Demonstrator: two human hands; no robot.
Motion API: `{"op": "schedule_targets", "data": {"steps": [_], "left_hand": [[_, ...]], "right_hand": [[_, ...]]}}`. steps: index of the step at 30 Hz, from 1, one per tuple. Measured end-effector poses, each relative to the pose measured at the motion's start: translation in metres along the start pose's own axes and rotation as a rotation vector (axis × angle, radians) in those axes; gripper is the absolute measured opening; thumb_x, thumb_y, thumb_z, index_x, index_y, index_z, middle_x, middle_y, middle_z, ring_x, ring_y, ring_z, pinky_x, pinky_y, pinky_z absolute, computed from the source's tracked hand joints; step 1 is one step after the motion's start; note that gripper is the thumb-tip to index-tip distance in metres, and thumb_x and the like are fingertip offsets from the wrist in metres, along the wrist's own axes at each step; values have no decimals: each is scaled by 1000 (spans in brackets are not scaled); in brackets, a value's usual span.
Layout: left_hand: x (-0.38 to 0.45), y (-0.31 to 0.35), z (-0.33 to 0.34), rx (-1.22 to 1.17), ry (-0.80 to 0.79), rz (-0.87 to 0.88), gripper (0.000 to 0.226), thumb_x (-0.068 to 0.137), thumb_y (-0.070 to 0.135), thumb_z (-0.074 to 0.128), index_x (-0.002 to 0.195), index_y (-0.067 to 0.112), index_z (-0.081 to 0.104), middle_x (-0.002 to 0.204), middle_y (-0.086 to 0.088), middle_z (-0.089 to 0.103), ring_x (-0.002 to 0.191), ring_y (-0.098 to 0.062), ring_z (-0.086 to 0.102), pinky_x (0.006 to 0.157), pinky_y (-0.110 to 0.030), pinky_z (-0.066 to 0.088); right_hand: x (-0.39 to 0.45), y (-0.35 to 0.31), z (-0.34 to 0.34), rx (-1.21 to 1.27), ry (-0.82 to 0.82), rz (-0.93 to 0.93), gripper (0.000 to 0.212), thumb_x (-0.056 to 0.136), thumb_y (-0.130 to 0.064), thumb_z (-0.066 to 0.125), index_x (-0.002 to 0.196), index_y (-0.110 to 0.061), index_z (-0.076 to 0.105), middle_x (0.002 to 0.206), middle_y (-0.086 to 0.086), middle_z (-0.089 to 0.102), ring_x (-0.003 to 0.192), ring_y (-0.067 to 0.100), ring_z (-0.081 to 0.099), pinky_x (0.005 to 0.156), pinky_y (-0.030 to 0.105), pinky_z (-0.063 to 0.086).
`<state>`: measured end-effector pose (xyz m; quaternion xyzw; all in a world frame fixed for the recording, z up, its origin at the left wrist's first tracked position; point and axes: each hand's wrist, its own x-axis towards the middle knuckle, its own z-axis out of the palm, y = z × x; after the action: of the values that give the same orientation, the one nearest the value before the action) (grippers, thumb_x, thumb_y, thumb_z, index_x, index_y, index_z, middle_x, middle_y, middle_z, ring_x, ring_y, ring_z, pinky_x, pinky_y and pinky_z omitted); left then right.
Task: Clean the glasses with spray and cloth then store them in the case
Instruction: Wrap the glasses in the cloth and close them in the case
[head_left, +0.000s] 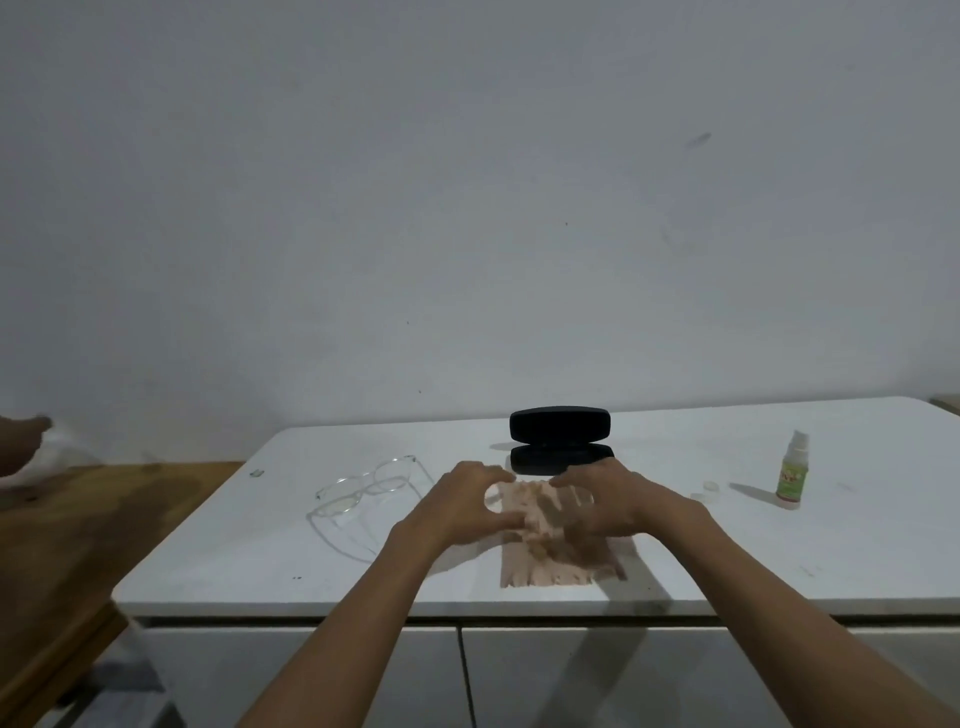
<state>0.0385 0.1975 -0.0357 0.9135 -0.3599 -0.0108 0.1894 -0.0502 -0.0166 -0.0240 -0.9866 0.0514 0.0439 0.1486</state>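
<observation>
Both hands are working over the pink cleaning cloth (563, 556) on the white countertop (727, 551).

Left hand (462, 506) and right hand (605, 501) are hovering with fingers curled above the cloth's far half; motion blur is hiding whether either is actually pinching it. Clear-framed glasses (363, 486) are lying on the counter just left of the left hand, temples unfolded. An open black glasses case (561, 441) is sitting just beyond the cloth, lid upright. A small green spray bottle (792, 467) is standing well to the right, its clear cap (709, 487) lying off between it and the right hand.
</observation>
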Motion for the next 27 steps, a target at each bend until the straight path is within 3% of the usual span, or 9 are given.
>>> {"op": "schedule_targets", "data": {"steps": [3, 5, 8, 11, 13, 17, 22, 27], "left_hand": [[-12, -17, -13, -48, 221, 30, 55, 85, 58, 69, 130, 28, 64, 134, 8, 63, 129, -11, 49, 104, -29, 39], [-23, -33, -22, -52, 317, 17, 41, 90, 48, 68, 125, 26, 67, 127, 9, 67, 124, -12, 52, 101, -26, 39], [-43, -61, -34, -34, 416, -32, 26, 95, 22, 62, 119, 22, 71, 115, 7, 72, 117, -17, 56, 99, -33, 46], [-63, -85, -44, 8, 463, -108, 44, 84, -7, 52, 112, 17, 75, 110, 1, 75, 114, -22, 57, 95, -34, 48], [-74, -100, -49, 59, 503, -150, 53, 72, -16, 51, 106, 16, 77, 103, -4, 75, 109, -27, 58, 91, -38, 50], [-91, -130, -48, 157, 533, -141, 48, 69, -13, 59, 101, 16, 78, 102, -5, 70, 100, -32, 59, 83, -44, 51], [-99, -147, -39, 172, 582, -108, 16, 83, 5, 70, 92, 14, 78, 98, 0, 68, 92, -22, 62, 67, -37, 55], [-95, -162, -33, 146, 712, -61, 11, 81, 2, 77, 89, 9, 79, 94, -2, 76, 84, -24, 71, 68, -36, 60]], "right_hand": [[16, -17, 8, 105, 175, -123, 43, 86, -36, 70, 128, -31, 68, 125, -8, 70, 103, 10, 61, 86, 29, 53], [26, -40, 13, 130, 234, -196, 32, 90, -29, 71, 122, -26, 73, 117, -8, 74, 97, 8, 64, 85, 28, 55], [45, -77, 23, 170, 263, -263, 29, 89, -22, 76, 117, -26, 75, 110, -5, 76, 93, 10, 68, 86, 33, 58], [62, -104, 32, 150, 265, -264, 33, 91, -14, 67, 118, -33, 73, 109, -6, 73, 92, 13, 67, 79, 36, 59], [72, -114, 35, 103, 262, -265, 44, 91, -7, 60, 123, -36, 70, 111, -6, 72, 96, 15, 66, 73, 33, 54], [87, -122, 42, 100, 247, -281, 54, 87, -1, 59, 128, -36, 68, 113, -4, 73, 87, 11, 61, 75, 31, 51], [101, -124, 57, 129, 277, -333, 39, 87, -6, 71, 121, -24, 75, 112, 0, 78, 102, 17, 72, 85, 26, 50], [107, -124, 70, 284, 482, -311, 34, 92, 1, 61, 112, -18, 81, 97, -1, 82, 97, 12, 76, 73, 5, 41]]}}
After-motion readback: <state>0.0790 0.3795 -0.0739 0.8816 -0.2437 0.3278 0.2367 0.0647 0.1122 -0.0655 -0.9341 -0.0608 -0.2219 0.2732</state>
